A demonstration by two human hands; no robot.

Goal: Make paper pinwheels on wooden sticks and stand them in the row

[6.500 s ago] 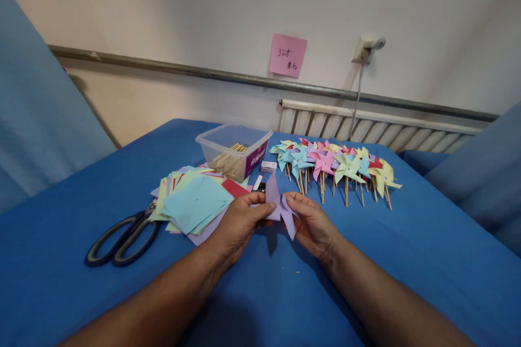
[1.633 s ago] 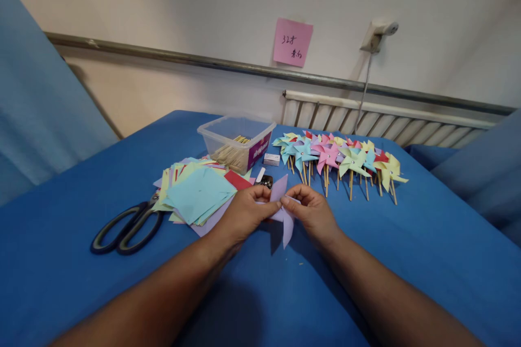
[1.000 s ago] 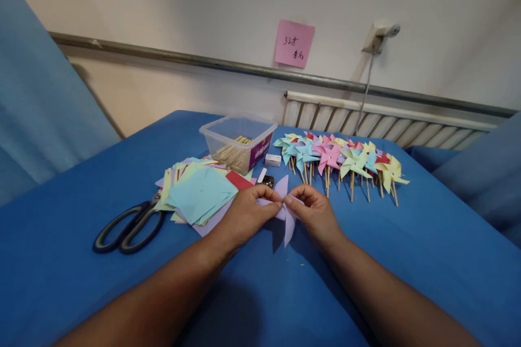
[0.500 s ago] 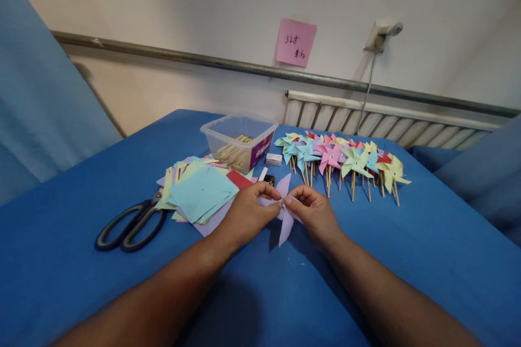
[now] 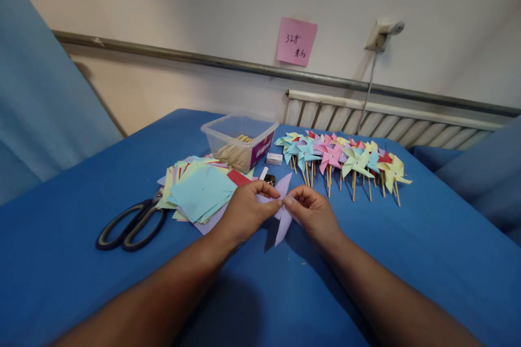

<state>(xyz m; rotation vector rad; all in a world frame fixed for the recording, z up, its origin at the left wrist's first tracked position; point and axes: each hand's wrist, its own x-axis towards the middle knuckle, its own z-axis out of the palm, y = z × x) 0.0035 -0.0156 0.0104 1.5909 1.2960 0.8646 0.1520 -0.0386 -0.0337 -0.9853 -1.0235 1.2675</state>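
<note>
Both hands pinch a light purple paper pinwheel [image 5: 284, 226] near its centre, a little above the blue tabletop. My left hand [image 5: 249, 209] is closed on its left side, thumb and forefinger meeting by the middle. My right hand [image 5: 313, 209] is closed on the right side, its thumb tip pressed near the centre. One blade points up and away, another down toward me. The fingers cover the centre, so whether a pin is there cannot be seen. Just beyond my left fingers lie a small dark metallic object [image 5: 269, 179] and a white strip [image 5: 264, 172].
Left of my hands is a stack of coloured paper squares [image 5: 203, 190], with large scissors [image 5: 132, 225] beside it. Behind stand a clear plastic box [image 5: 240, 141] of wooden sticks and a small white box [image 5: 274, 159]. Finished pinwheels [image 5: 330, 157] on sticks lie at the back right.
The purple pinwheel has turned slightly, its lower blade shifting a little to the left. Both hands keep their pinch in nearly the same place.
</note>
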